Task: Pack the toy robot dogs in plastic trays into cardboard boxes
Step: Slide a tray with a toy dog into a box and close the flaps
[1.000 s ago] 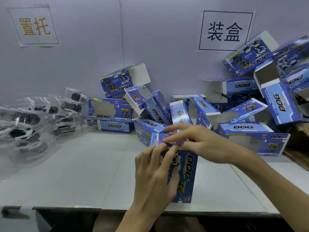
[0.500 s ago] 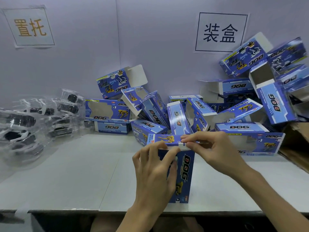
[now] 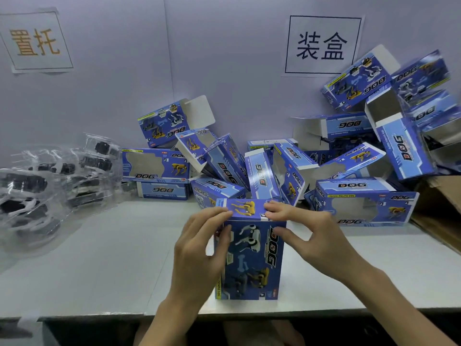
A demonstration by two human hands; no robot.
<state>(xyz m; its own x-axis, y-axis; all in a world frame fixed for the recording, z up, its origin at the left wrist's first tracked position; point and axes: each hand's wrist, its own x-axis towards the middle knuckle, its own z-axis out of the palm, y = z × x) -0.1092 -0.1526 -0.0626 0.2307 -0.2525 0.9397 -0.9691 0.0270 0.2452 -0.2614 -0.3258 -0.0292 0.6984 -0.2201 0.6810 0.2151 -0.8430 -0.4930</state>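
- Contents of upright blue printed cardboard box [image 3: 249,255], standing at near edge of grey table [image 3: 99,258]: hidden
- Left hand [image 3: 199,250] grips its left side; right hand [image 3: 311,236] pinches top flap
- Clear plastic trays holding toy dogs [image 3: 37,196]: blurred, far left
- Open blue boxes [image 3: 361,203] piled behind

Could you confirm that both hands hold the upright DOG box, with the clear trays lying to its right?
Not quite: the head view shows the clear trays lying left of the DOG box; the left hand and right hand do hold it.
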